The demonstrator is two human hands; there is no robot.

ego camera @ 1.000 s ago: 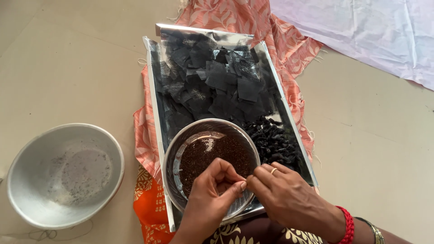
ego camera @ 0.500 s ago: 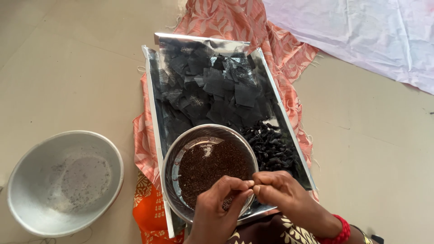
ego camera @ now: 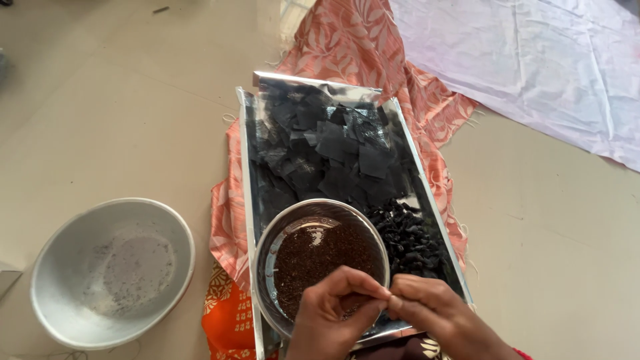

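Note:
My left hand and my right hand meet fingertip to fingertip over the near rim of a steel bowl filled with dark brown granules. Both pinch something small between them; it is too hidden to name. The bowl rests on a shiny rectangular tray. Many flat black square pieces cover the tray's far half. A heap of small crumpled black bundles lies at the tray's right, just beyond my right hand.
A larger empty metal bowl with grey residue sits on the floor to the left. Orange patterned cloth lies under the tray. A pale white sheet spreads at the far right.
Both hands drew closer to the body and their fingertips came together at the bowl's near rim. The view shifted so the tray sits lower in frame.

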